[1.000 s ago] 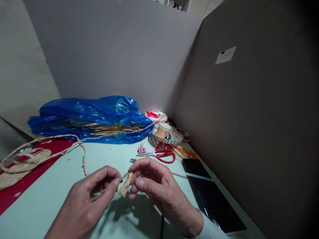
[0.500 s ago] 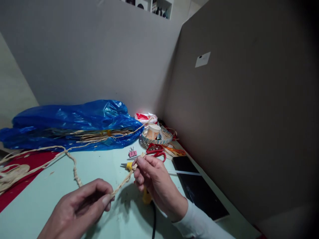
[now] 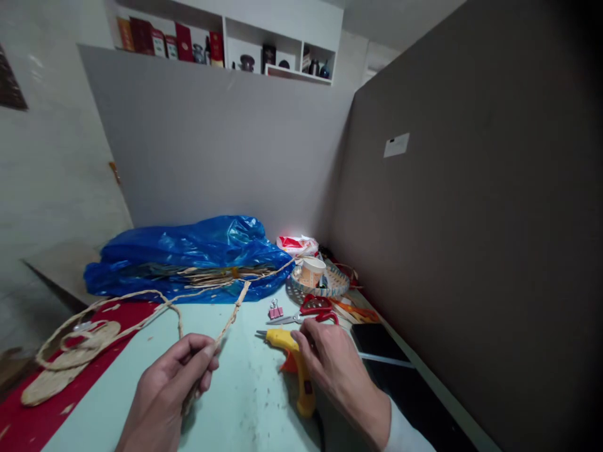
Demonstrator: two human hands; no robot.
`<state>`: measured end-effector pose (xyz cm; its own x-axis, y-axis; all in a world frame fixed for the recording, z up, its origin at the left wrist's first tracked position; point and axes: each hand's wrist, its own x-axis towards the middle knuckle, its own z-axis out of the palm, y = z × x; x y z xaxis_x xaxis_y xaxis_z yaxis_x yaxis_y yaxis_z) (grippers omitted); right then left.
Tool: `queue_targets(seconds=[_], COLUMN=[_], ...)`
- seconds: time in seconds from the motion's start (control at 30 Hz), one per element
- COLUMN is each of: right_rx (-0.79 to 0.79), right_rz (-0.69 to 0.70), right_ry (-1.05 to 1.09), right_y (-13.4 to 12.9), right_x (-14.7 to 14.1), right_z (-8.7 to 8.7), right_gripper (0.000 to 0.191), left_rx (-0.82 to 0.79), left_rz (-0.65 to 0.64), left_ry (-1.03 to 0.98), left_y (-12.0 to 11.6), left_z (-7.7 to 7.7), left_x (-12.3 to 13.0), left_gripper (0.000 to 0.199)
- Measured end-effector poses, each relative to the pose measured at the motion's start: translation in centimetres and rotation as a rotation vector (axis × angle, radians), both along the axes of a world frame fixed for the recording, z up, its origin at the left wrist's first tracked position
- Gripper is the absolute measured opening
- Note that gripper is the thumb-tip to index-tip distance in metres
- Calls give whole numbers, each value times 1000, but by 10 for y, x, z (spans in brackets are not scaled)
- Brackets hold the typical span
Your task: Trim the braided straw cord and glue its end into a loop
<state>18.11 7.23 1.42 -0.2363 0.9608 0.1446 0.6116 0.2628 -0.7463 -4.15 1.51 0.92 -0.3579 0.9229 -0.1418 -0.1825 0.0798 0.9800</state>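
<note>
My left hand (image 3: 172, 383) is closed on a pale twisted straw cord (image 3: 232, 319); its knotted end sticks up free, away from me. The rest of the cord loops off to the left across the table. My right hand (image 3: 342, 367) hovers palm down at the right side of a yellow glue gun (image 3: 282, 339), holding nothing that I can see. Its fingers are bent and the thumb is apart from them, close to the gun's body; contact is unclear. Just beyond the fingertips lie red-handled scissors (image 3: 316, 306) and a pink binder clip (image 3: 276, 310).
A blue plastic bag (image 3: 188, 242) with straw strands lies at the back. A woven basket (image 3: 336, 282) holding a paper cup (image 3: 313, 274) stands back right, before a grey partition. A dark flat panel (image 3: 400, 389) lies right. Flat straw soles (image 3: 70, 367) rest on red cloth (image 3: 28, 414) at left.
My right hand has let go of the cord's end and moved right and down to the glue gun. My left hand still holds the cord. The view has tilted up and left.
</note>
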Motion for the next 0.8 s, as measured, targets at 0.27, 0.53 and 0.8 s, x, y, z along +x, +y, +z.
queue_targets(seconds=[0.27,0.53,0.8], right_rx=[70,48,-228], right_rz=[-53,-54,-54], right_ry=[-556,-549,141], right_y=[-10,-17,-12], right_x=[0,5,9], right_z=[-20,-33,-48], right_gripper=[28,23,20], left_rx=[127,191,227], left_rz=[143,189,211], left_ry=[90,183,223], left_y=[-1,-3,0], left_z=[-1,7,7], left_x=[-9,-10,-13], left_gripper=[32,35,34])
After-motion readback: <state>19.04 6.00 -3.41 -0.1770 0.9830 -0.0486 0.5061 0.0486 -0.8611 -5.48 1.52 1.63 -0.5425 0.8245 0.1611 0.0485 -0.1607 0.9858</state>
